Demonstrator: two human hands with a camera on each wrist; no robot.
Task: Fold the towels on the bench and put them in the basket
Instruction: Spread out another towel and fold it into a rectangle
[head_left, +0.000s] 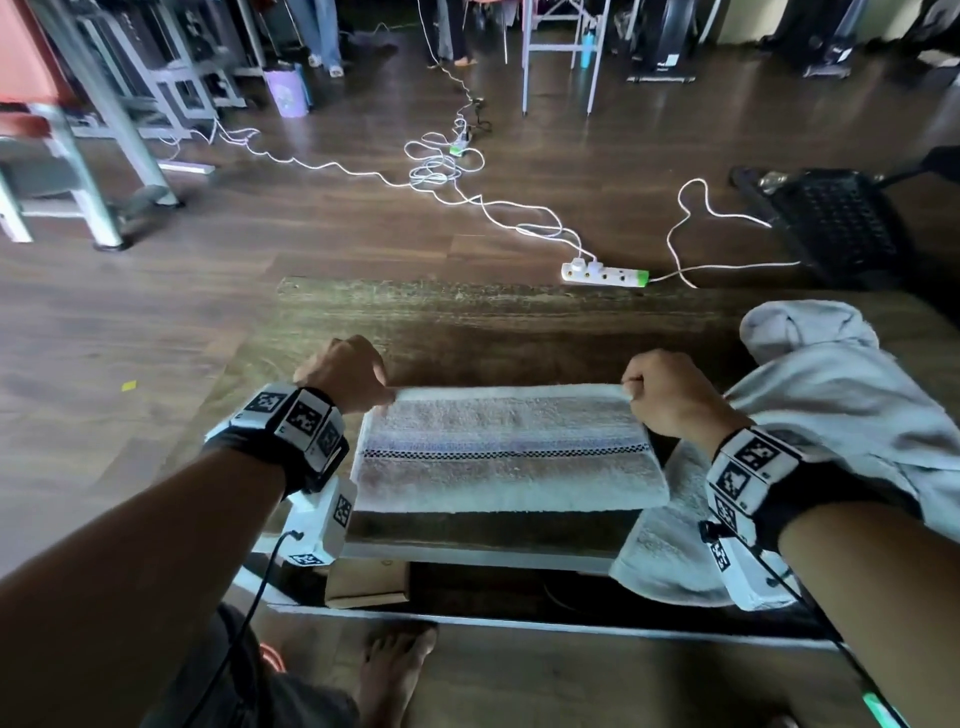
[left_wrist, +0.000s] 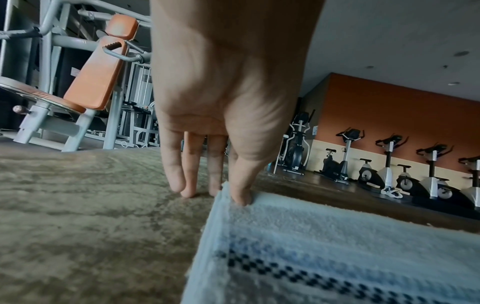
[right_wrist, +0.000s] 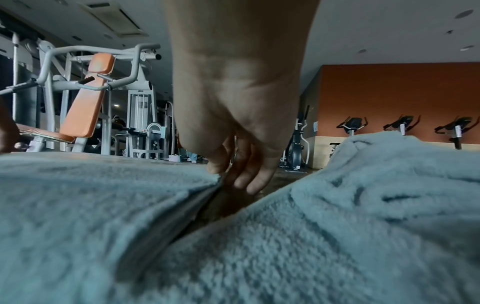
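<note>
Bench (head_left: 467, 322) under both hands; loose towel heap (head_left: 831, 415) right of right hand; folded towel (head_left: 509, 457) between hands, left hand (head_left: 345, 374) and right hand (head_left: 670, 392) pinching far corners, right grip seemingly thumb-and-finger

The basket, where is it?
In the head view, the black basket sits on the floor at far right, beyond the bench, near the white power strip.

A gym: weight machines (right_wrist: 85, 98) with orange pads, exercise bikes (left_wrist: 384, 164) along the wall.
</note>
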